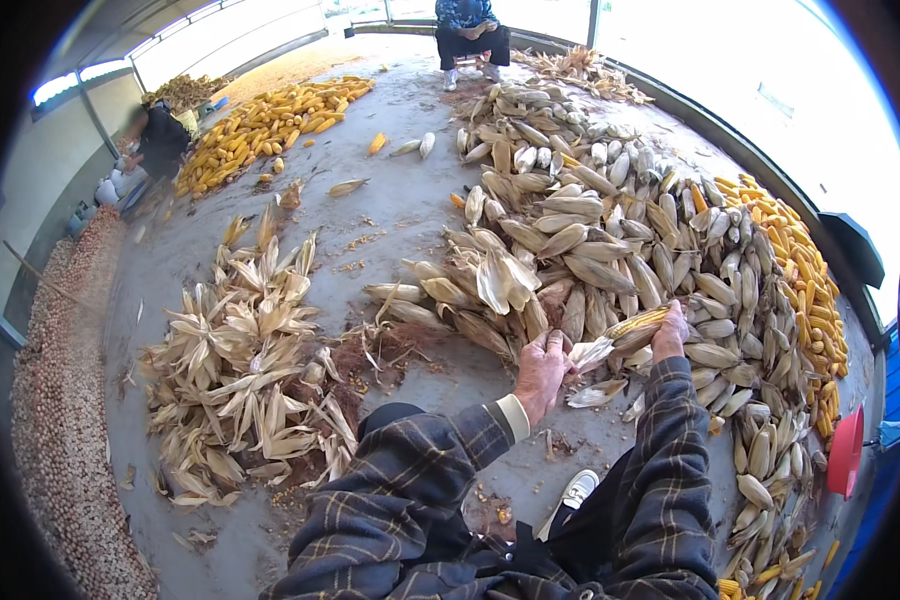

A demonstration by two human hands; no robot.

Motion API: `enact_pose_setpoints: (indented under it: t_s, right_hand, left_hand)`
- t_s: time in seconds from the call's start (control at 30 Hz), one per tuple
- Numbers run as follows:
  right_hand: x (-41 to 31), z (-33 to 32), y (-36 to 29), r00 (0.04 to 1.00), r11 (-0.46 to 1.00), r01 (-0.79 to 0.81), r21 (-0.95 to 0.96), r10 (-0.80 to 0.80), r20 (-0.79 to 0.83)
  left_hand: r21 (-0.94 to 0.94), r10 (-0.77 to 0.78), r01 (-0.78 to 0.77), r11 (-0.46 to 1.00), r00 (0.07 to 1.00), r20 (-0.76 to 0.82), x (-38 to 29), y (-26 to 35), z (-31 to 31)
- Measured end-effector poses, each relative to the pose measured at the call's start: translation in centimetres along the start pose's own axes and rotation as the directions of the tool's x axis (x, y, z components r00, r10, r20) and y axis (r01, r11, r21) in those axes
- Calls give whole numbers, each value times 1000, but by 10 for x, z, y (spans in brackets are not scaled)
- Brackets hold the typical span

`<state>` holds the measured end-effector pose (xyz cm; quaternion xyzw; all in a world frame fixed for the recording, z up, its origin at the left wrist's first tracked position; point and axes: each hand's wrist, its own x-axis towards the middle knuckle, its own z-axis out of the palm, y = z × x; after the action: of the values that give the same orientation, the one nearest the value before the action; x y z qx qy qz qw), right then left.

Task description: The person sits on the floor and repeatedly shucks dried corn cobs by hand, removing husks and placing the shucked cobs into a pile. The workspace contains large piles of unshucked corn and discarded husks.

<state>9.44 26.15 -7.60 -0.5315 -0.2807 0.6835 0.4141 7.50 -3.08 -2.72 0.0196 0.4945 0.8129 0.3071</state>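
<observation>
An ear of corn [639, 324] with part of its yellow kernels bare lies between my two hands. My right hand [670, 330] is closed around its right end. Pale husk leaves [591, 354] stretch from the ear's other end to my left hand [543, 373], whose thumb and fingers pinch them. Behind and to the right of both hands spreads a large heap of unhusked corn ears [600, 271]. A loose piece of husk [597, 394] is on the concrete floor just below the ear.
Left of my knees lies a pile of stripped husks [232, 375]. Husked yellow ears form heaps at the upper left [270, 124] and far right [802, 277]. A red basin [845, 452] stands at the right. One person [472, 34] sits ahead; another [161, 139] is at the left.
</observation>
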Motion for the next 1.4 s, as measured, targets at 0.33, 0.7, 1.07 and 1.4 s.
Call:
enact_pose_setpoints:
  t_s: [0.33, 0.7, 1.07, 1.4]
  right_hand:
    - [-80, 23, -21, 893, 978, 207, 14, -195, 406]
    - [-165, 22, -2, 415, 722, 692, -7, -390, 822]
    - [-162, 18, 42, 444, 993, -110, -51, 95, 891]
    - [-140, -2, 65, 707, 878, -457, -146, 458, 540]
  left_hand:
    - [459, -203, 109, 882, 966, 160, 15, -13, -8]
    - [167, -414, 397, 902, 907, 81, 67, -25, -6]
    - [-232, -290, 300, 925, 954, 79, 76, 16, -40]
    - [273, -59, -79, 959, 886, 460, 57, 11, -47]
